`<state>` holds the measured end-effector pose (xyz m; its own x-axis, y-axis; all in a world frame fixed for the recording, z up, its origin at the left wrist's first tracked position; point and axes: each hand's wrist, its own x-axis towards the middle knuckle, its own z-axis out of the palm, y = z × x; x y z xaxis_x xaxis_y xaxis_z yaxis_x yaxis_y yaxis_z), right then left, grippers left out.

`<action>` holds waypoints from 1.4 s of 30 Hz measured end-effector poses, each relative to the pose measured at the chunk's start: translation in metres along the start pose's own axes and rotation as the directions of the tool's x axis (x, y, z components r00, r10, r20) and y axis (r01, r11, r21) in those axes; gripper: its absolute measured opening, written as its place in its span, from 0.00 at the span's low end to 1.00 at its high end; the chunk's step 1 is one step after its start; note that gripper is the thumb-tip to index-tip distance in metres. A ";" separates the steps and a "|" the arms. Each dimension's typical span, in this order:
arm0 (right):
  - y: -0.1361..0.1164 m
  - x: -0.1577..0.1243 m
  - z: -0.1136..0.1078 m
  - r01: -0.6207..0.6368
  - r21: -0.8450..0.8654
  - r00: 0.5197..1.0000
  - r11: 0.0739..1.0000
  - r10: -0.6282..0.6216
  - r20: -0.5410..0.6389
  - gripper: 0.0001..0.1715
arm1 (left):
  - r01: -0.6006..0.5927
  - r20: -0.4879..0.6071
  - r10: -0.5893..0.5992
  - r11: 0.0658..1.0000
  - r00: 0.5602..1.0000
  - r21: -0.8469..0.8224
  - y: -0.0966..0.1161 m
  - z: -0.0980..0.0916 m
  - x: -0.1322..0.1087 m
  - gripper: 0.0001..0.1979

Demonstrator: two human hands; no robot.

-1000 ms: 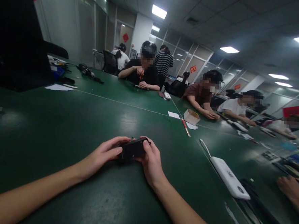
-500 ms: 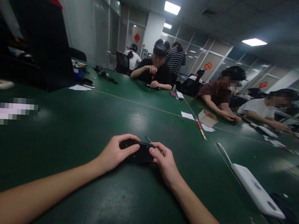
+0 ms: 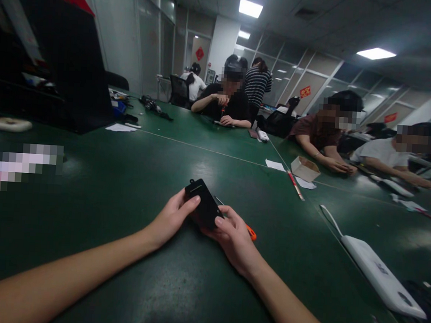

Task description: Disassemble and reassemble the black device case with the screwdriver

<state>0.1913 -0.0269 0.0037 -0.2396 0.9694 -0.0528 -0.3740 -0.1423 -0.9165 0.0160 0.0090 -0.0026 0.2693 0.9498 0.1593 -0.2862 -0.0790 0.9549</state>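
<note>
Between my hands is a flat black rectangular case (image 3: pixel 205 210), tilted, with a small loop at its upper corner and a thin slot along its far end. Its exact kind does not show. My left hand (image 3: pixel 173 216) is closed on the left edge, thumb on the upper face. At the near right corner, my right hand (image 3: pixel 235 236) grips the case between thumb and fingers. Partly hidden behind my right hand lies a screwdriver (image 3: pixel 251 232) with an orange handle; its thin shaft pokes out beyond my fingertips.
A white power bank (image 3: pixel 382 274) with a looped cable lies to the right on the green table (image 3: pixel 120 282). Farther off are a small open box (image 3: pixel 304 169), paper pieces (image 3: pixel 274 164) and a red stick (image 3: pixel 295 186). Several people sit around; one opposite holds a red-handled tool (image 3: pixel 223 108).
The case has turned in my hands from lying crosswise to slanting, so its looped end now points up and left. The screwdriver's orange handle has come into sight beside my right hand.
</note>
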 end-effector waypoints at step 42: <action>0.001 0.000 -0.005 0.017 -0.187 0.963 0.982 0.034 0.268 0.21 | 0.139 0.419 -0.152 0.988 0.895 0.060 0.011 0.006 -0.005 0.27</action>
<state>0.1955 -0.0262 0.0008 -0.4836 0.8750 0.0239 -0.2035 -0.0859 -0.9753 0.0175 0.0020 0.0083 0.6696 0.7356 0.1026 -0.1900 0.0361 0.9811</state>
